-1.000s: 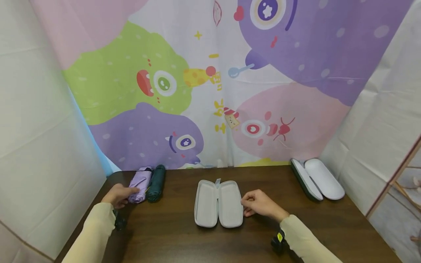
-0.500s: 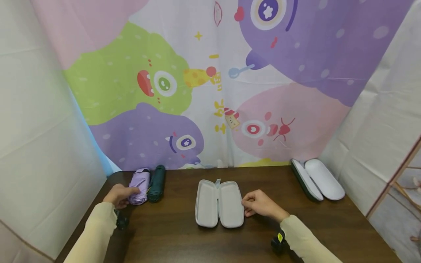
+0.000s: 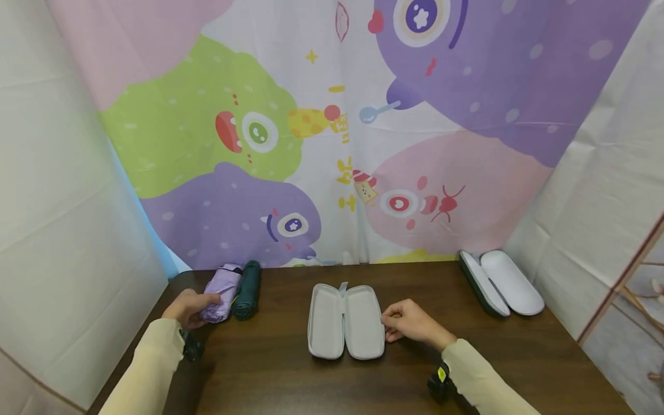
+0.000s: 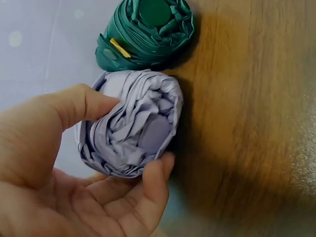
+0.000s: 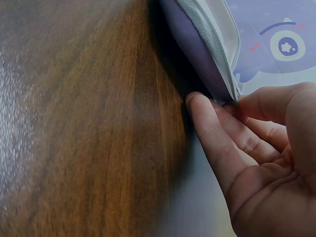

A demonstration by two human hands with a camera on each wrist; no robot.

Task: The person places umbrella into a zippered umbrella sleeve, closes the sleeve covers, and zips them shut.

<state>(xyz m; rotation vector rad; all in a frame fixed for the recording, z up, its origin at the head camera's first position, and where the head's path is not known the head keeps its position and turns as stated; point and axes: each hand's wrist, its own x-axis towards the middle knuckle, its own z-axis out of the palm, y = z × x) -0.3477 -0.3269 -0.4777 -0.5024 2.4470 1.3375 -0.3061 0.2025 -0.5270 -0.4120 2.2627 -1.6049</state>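
My left hand grips the near end of a folded lilac umbrella at the table's left. In the left wrist view the thumb lies on top of the lilac roll and the fingers curl under it. Beside it lies a dark green folded umbrella. At mid-table a pale grey zip case lies open, both halves facing up. My right hand pinches its right edge; in the right wrist view thumb and fingers meet at the rim of the case, whose outside is purple.
Another case, dark green outside and white inside, stands open at the back right of the brown table. A cartoon-printed curtain hangs along the back edge, with white sheets at both sides.
The lilac umbrella has tilted slightly in my left hand, its near end shifting a little left. My right hand and the grey case have barely moved.
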